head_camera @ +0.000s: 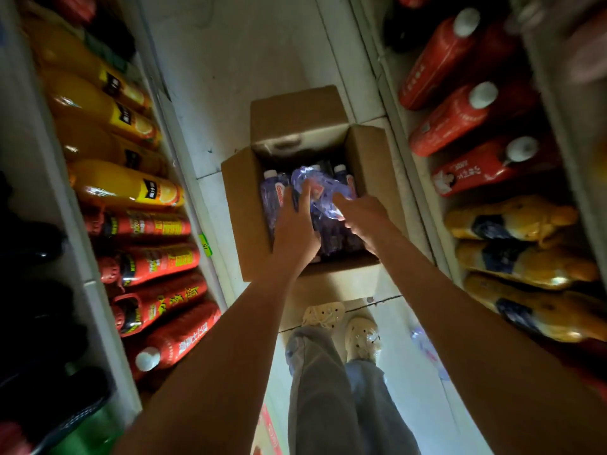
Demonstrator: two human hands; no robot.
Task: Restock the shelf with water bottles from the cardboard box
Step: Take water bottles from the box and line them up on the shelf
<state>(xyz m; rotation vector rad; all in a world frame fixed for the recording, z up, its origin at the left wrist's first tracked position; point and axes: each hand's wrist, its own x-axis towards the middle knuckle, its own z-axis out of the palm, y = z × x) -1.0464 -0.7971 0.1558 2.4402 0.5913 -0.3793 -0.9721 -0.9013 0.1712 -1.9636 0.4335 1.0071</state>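
White shelf units [49,172] on both sides, packed with orange and red drink bottles [124,188]; no water bottle visibly shelved. Brown cardboard box [246,224] open on the floor between them, well stocked with clear purple-tinted, white-capped water bottles [270,188]: restocking judged barely begun. Crumpled clear plastic wrap [315,182] atop the bottles, gripped by left hand [294,231] and right hand [364,218], both reaching down into the box, fingers curled on the film.

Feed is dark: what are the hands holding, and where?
The left hand and right hand both grip the crumpled wrap above the bottles, one at each side.
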